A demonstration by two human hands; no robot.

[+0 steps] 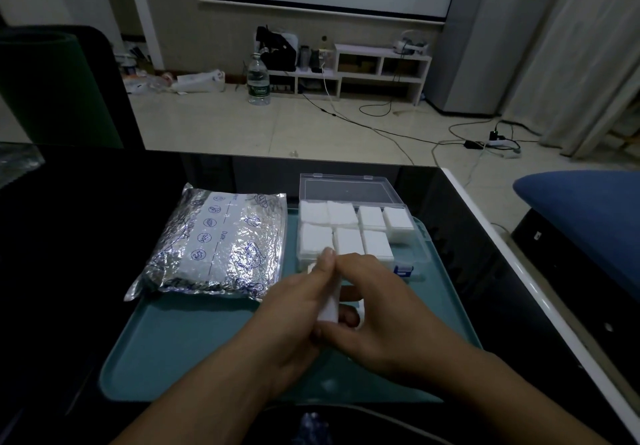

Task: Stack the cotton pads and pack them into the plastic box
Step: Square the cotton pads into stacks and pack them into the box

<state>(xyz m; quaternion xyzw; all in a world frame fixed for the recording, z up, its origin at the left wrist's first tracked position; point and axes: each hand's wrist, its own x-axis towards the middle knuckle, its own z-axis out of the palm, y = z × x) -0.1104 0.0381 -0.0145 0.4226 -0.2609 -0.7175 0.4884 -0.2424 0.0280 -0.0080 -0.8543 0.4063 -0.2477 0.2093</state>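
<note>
Currently on the black tabletop [104,202], a teal tray [194,340] carrying all items.
Left hand [294,320] and right hand [377,313]: each grip closed on one shared stack of cotton pads [329,302], held on edge between the palms above the tray.
Plastic box [356,233]: just beyond the grip, lid open, seven compartments filled with white pads.
Foil bag [214,243]: left of the grip, lying flat beside the box.
</note>
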